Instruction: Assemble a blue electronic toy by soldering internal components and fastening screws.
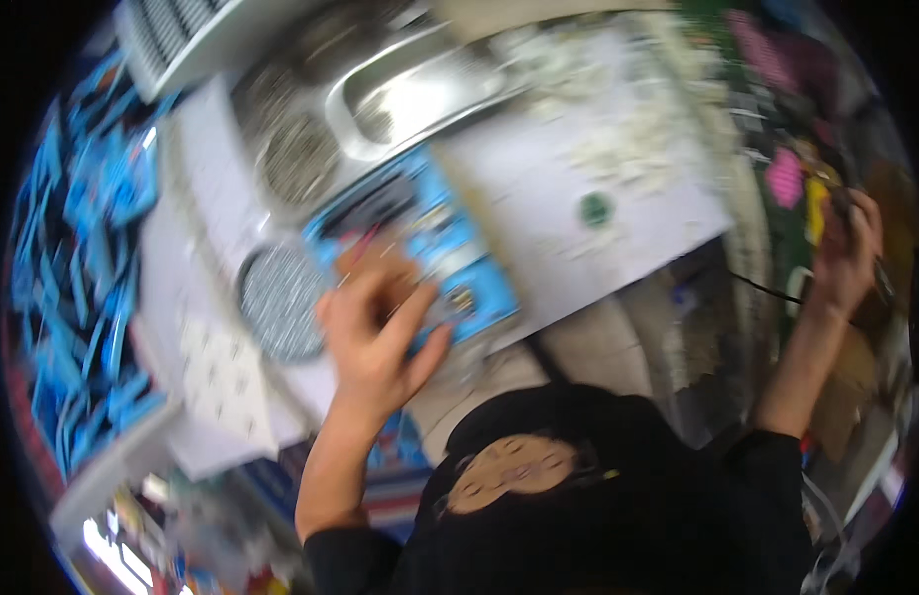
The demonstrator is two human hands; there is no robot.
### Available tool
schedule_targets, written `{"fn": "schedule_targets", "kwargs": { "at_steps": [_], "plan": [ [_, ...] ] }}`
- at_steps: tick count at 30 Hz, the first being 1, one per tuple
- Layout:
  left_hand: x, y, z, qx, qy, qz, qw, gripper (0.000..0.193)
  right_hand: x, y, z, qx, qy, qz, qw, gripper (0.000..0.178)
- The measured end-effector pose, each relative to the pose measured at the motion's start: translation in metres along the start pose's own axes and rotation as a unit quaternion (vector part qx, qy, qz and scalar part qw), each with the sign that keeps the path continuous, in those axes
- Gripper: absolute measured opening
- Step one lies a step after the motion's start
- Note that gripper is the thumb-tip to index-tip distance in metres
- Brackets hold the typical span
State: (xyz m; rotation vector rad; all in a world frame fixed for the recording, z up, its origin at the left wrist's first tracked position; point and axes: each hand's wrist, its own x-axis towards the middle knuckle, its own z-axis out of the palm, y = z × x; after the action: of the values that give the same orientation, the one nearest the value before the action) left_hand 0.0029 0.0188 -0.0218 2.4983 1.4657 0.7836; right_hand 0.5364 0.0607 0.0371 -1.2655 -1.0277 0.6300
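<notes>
My left hand [370, 337] reaches over a blue plastic housing [494, 288] on the white table. Its fingers are bent but apart, and the fingertips are at the housing's near left part; I cannot tell whether they press on it. Inside the housing lie dark parts [380, 203], thin red wires and small metal pieces. Far to the right, my right hand [848, 263] is closed round a dark, slim tool [842, 206] whose kind is blurred. It is raised beside the table's right side.
A round container of metal pins [281, 302] stands left of the housing. Behind are a steel tray [420, 94] and a heap of small metal parts [296, 159]. White pieces [628, 149] and a green disc [595, 209] lie right. Blue plastic parts [83, 268] fill the far left.
</notes>
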Motion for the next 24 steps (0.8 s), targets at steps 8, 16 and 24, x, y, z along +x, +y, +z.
{"fn": "schedule_targets", "kwargs": {
  "at_steps": [8, 16, 24],
  "plan": [
    [-0.003, 0.006, 0.002, 0.021, -0.004, 0.002, 1.000, 0.036, 0.021, -0.029, -0.002, -0.197, 0.095, -0.138, 0.966, 0.009],
    [-0.014, 0.003, 0.006, 0.003, 0.032, -0.022, 0.999, 0.035, 0.089, 0.020, 0.023, -0.243, 0.134, -0.080, 0.957, 0.011],
    [-0.010, 0.000, 0.000, -0.043, 0.089, -0.036, 0.994, 0.033, 0.051, 0.065, -0.015, 0.190, -0.037, 0.228, 0.954, 0.045]
  ]
}}
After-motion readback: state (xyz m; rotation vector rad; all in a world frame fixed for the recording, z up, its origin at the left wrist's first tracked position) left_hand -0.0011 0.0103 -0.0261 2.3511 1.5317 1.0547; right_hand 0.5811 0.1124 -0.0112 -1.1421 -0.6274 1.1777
